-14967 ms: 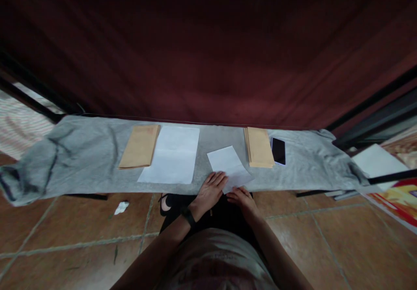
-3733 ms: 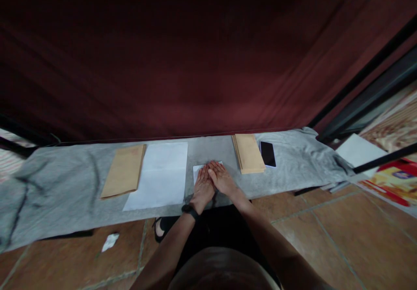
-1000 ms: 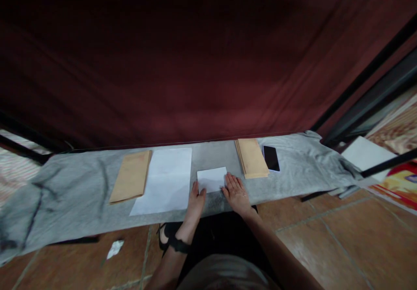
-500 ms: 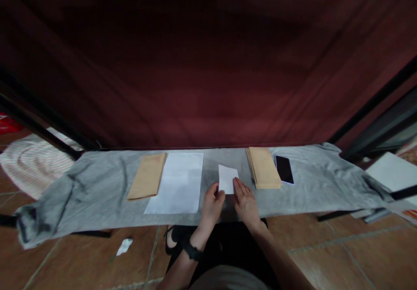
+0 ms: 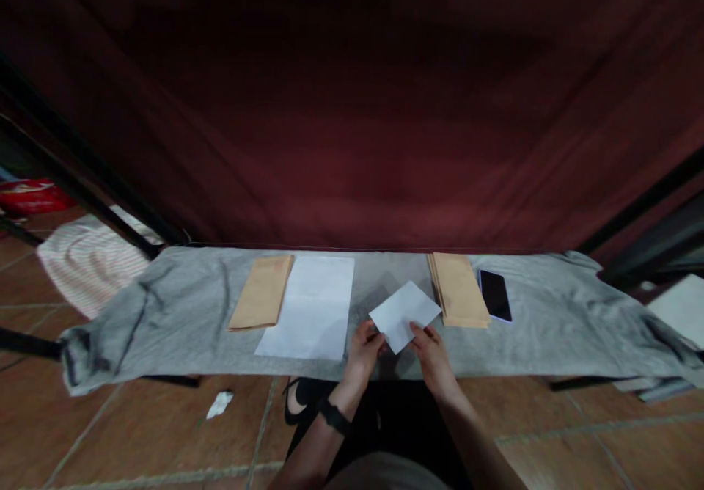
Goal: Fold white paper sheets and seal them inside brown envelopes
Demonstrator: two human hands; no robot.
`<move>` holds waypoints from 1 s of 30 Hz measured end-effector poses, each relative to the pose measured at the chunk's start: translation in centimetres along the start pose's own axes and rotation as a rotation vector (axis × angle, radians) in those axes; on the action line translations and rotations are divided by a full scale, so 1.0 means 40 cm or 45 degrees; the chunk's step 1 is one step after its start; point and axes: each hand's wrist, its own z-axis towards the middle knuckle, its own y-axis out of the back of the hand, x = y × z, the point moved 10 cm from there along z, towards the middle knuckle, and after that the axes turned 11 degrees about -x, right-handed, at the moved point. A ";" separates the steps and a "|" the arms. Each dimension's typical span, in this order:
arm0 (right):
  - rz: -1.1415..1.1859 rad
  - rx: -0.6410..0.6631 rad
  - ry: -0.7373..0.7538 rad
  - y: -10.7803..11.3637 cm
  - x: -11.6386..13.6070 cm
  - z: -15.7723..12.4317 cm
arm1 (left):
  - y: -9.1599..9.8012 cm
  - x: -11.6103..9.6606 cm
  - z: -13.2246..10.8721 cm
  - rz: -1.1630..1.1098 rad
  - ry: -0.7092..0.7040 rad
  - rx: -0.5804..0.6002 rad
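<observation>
Turned since 0.5 s ago: the folded paper (image 5: 404, 312), square to the desk edge then, now points a corner toward the far side. It sits at the middle of the desk, over the near half, with shadow at its near side. Whether it is fully lifted, I cannot tell.

Hands: a little apart, both on the paper. Left hand (image 5: 364, 349) pinches the near left edge; right hand (image 5: 432, 352) grips from the near right, thumb on the upper face.

Progress, my judgement: the piece in hand looks already folded down to a small shape; number of layers not readable. Beside it, the large white sheet (image 5: 313, 306) lies flat and unfolded, with a faint crease across it. Whether it is 1 sheet or several, I cannot tell.

Left of the sheet, overlapping its edge: brown paper stack (image 5: 261, 292). Right of the hands: brown envelopes (image 5: 462, 290), edges fanned, with a dark phone (image 5: 495, 295) just beside.

Surface: grey cloth (image 5: 528, 350) over the desk, rumpled at both ends. Room: dark red curtain (image 5: 385, 145) behind, tiled floor (image 5: 176, 446) below with 1 white scrap (image 5: 220, 404), striped fabric (image 5: 99, 262) off to the left.
</observation>
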 end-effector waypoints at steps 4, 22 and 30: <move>-0.152 -0.151 0.071 0.090 0.014 0.070 | 0.017 -0.001 0.011 0.122 -0.047 -0.018; -1.125 -0.192 0.799 0.113 0.048 0.091 | 0.779 -0.313 0.245 1.667 -0.312 -0.959; -1.466 -0.221 1.241 0.075 0.076 0.024 | 0.849 -0.356 0.193 1.238 -0.386 -1.114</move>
